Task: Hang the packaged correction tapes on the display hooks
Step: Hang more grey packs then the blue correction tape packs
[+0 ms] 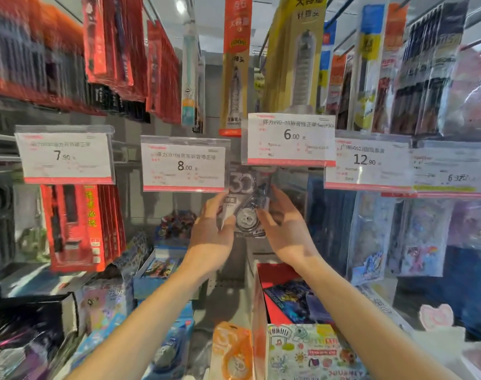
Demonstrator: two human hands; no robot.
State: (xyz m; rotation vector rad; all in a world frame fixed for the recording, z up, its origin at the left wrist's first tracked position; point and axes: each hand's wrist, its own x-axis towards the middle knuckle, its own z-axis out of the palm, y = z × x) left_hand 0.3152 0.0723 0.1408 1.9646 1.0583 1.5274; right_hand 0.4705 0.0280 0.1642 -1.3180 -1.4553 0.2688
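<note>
Both hands reach up to one pack (249,200), a clear packet with a large "30" printed at its top and a round correction tape visible inside. The pack stands upright just below the 6.00 tag (290,138), its top edge tucked behind that tag's lower rim, so whether it sits on a hook cannot be told.

The left hand (211,231) is closed on the pack's left edge, thumb in front and fingers behind. The right hand (284,229) holds the right edge, its fingers curled against the packet. Both forearms rise from the bottom of the view and meet at the pack.

Left of the pack hangs the 8.00 tag (183,163), touching or overlapping the pack's upper left corner. Further left is the 7.90 tag (65,156), with red packs (80,229) hanging below it. Right of the pack is the 12.90 tag (366,161), with pale blue packets (370,237) under it.

Well below the pack, at the bottom edge, lies an orange pack (232,352) showing a tape dispenser, with a doodle-printed box (310,352) just to its right. Above the 6.00 tag hang yellow refill packs (302,56).
</note>
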